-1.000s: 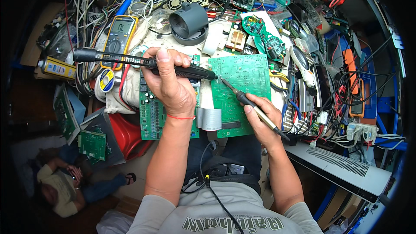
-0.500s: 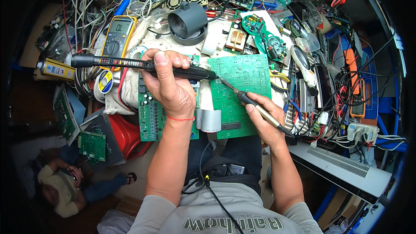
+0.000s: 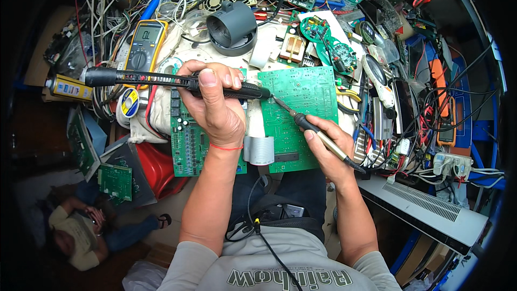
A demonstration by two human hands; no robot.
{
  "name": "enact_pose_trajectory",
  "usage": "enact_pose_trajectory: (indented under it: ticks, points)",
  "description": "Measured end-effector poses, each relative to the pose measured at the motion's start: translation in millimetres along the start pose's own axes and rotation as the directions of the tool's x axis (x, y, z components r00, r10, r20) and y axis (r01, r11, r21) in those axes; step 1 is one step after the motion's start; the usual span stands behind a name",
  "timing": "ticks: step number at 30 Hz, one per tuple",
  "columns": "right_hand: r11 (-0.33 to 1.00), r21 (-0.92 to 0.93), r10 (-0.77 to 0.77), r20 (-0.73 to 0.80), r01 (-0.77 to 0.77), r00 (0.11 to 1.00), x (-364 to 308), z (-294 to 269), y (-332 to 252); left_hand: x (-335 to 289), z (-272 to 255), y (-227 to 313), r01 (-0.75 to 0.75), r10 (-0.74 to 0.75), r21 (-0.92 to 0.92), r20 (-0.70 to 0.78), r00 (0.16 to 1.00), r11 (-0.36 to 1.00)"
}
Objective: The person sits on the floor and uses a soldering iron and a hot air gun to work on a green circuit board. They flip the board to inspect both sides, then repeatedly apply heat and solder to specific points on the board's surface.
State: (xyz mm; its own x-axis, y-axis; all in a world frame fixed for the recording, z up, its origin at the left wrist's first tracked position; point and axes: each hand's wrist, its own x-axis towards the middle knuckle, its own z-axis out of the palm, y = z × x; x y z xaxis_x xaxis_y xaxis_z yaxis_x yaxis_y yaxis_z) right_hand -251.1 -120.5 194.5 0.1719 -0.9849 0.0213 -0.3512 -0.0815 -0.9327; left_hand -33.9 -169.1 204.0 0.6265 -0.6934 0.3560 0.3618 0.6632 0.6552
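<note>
My left hand (image 3: 215, 99) is closed round a long black desoldering pump (image 3: 156, 79), its thumb lying on top. The pump's nose meets the upper left part of a green circuit board (image 3: 318, 108). In my right hand (image 3: 334, 151) is a soldering iron (image 3: 328, 141), held like a pen. Its tip reaches the same spot, right beside the pump's nose; whether the two touch I cannot tell. A grey ribbon cable (image 3: 259, 151) runs at the board's left edge. Beneath my left forearm lies a second green board (image 3: 188, 153) crowded with components.
A yellow multimeter (image 3: 144, 48) and a solder reel (image 3: 130, 102) are at the left. Behind the boards stands a dark grey cylindrical part (image 3: 232, 26). Pliers (image 3: 349, 95), tangled cables and a power strip (image 3: 451, 166) crowd the right. A person (image 3: 78, 231) sits at lower left.
My left hand and its thumb have shifted slightly right on the pump, whose rear end sits a little further left. The soldering iron stays at the same spot on the board.
</note>
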Motion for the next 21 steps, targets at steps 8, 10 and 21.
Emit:
enact_pose_trajectory:
  ticks: [8, 10, 21]
  points:
    - [0.999, -0.049, -0.002, -0.008, 0.001, 1.0, -1, -1, -4, 1, -8, -9, 0.012, -0.011, -0.055, 0.018, 1.0, 0.998]
    - [0.999, -0.037, -0.002, -0.025, 0.001, 1.0, -1, 2, -3, 2, -7, -8, 0.005, -0.004, -0.061, 0.026, 1.0, 0.998]
    - [0.868, 0.495, 0.028, -0.137, 0.044, 0.99, -32, -33, -31, -18, -33, 138, -0.053, 0.034, 0.207, 0.091, 0.995, 0.977]
